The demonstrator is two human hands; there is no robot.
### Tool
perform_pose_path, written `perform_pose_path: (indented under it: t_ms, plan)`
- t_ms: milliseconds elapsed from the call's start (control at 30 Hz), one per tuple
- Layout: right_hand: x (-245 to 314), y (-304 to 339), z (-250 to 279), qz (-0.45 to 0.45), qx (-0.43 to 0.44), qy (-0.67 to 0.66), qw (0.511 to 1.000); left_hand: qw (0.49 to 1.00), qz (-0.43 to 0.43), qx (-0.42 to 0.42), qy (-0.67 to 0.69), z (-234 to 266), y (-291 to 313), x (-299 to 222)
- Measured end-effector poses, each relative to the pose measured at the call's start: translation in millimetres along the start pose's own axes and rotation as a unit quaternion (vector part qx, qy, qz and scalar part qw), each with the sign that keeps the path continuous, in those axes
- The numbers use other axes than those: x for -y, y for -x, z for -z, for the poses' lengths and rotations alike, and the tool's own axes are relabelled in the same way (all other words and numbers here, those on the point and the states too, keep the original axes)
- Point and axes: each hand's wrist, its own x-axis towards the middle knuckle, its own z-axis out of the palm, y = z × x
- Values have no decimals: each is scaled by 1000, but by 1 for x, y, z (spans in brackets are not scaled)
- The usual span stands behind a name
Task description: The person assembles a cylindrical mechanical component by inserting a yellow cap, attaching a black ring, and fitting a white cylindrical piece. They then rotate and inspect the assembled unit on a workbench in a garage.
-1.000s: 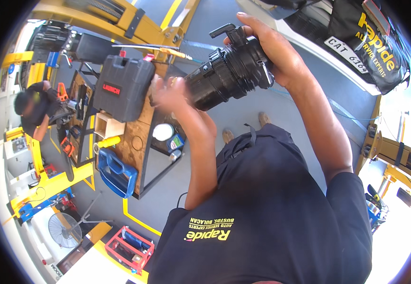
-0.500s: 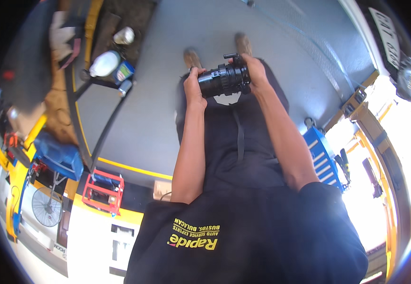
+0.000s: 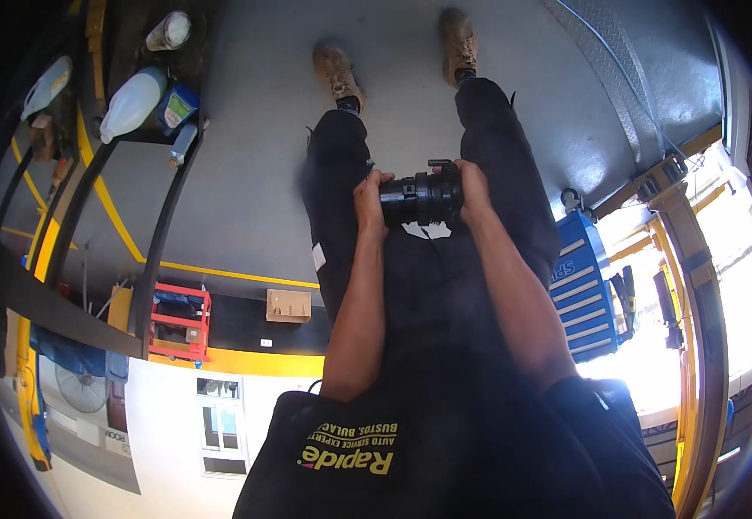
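Observation:
A black cylindrical part [image 3: 419, 201] is held level between my two hands, in front of my dark trousers. It has stepped rings around its middle and a short stub sticking up near its right end; its exact kind cannot be made out. My left hand [image 3: 370, 201] is closed on the left end, thumb over the top. My right hand [image 3: 475, 189] is wrapped around the right end, beside the stub. Below the part, a pale patch shows against the dark cloth.
Bottles [image 3: 138, 99] and a blue container [image 3: 177, 107] stand on a dark surface at upper left. A red rack [image 3: 180, 322] and cardboard box [image 3: 289, 305] are at lower left. On the right are a blue tool cabinet [image 3: 580, 290] and a yellow post [image 3: 692, 251].
The view has shifted, so the cylindrical part sits lower in the picture and my shoes and legs show more fully. Both hands keep their hold on it.

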Motion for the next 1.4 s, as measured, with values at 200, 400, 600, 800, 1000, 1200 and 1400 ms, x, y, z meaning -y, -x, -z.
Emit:
perform_pose_path:
  t_ms: [200, 400, 600, 800, 1000, 1200, 1400]
  plan:
    - [-4, -6, 3, -11, -2, 8, 1000, 999, -11, -4, -36, -3, -2, 0]
    - [-9, -12, 5, -25, -9, 50, 998, 998, 24, -13, -58, -5, 1, -6]
    - [-5, -12, 5, -34, -10, 104, 994, 998, 11, -10, -68, -7, 7, -11]
    - [1, -7, 1, -34, -15, 134, 990, 997, 29, -13, -69, -7, 8, -13]
    - [3, -7, -2, -39, -38, 122, 991, 997, 38, -13, -68, -10, 7, -13]
    - [3, -8, -3, -56, -36, 141, 988, 996, 50, -14, -73, -8, 7, -15]
    - [5, -8, -5, -55, -48, 135, 988, 997, 50, -17, -65, -12, 9, -17]
